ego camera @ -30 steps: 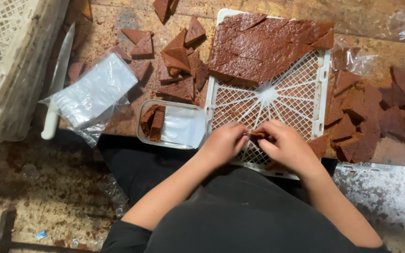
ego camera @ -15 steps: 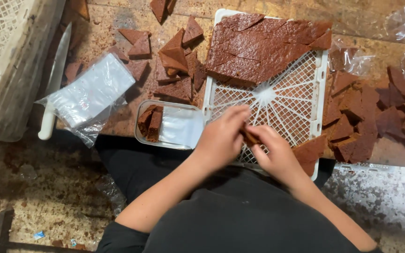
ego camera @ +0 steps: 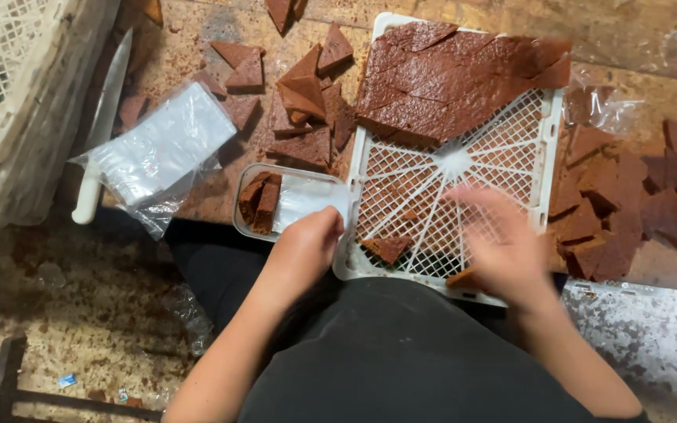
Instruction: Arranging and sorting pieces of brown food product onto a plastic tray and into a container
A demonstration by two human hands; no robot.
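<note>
Left hand (ego camera: 303, 247) curled shut at the clear plastic container (ego camera: 291, 201), holding brown pieces. Right hand (ego camera: 499, 243) blurred, fingers spread, empty, over white mesh tray (ego camera: 538, 160); brown slab (ego camera: 452, 78) at 12 o'clock.

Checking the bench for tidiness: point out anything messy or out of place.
Brown crumbs and smears litter the wooden table and the floor. Cut brown pieces lie scattered off the white mesh tray. A knife lies loose beside the plastic bags.
</note>
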